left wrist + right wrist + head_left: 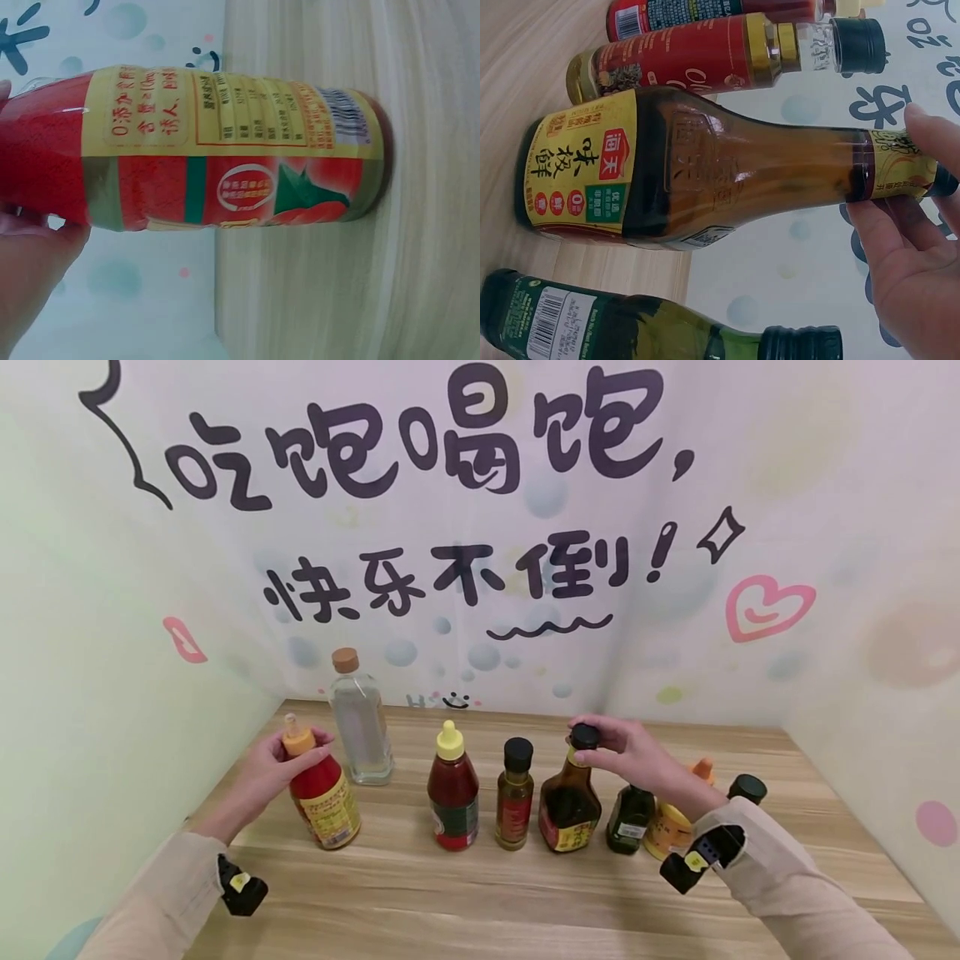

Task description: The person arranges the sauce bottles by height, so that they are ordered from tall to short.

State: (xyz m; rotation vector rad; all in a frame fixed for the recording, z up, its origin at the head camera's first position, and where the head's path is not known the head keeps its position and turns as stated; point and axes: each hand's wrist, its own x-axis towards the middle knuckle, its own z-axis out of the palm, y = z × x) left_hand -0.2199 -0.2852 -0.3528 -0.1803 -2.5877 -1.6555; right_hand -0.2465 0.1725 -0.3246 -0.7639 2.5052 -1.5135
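At the left of the table, my left hand [258, 777] grips a red ketchup bottle [327, 810] around its shoulder, just under the orange cap. The left wrist view shows its yellow label [247, 112] and tomato picture, with the base at the wooden tabletop. My right hand [630, 756] holds a brown glass soy sauce bottle [568, 802] by the neck, thumb and fingers on opposite sides below the black cap. In the right wrist view this bottle stands between a red-labelled olive oil bottle [682, 60] and a dark green glass bottle [630, 322].
Behind the ketchup stands a tall clear bottle [362, 727] with a brown cap. A yellow-capped red sauce bottle [453, 793] is left of the olive oil. Under my right forearm are a yellow container [667, 831] and a black-capped bottle [747, 788], partly hidden.
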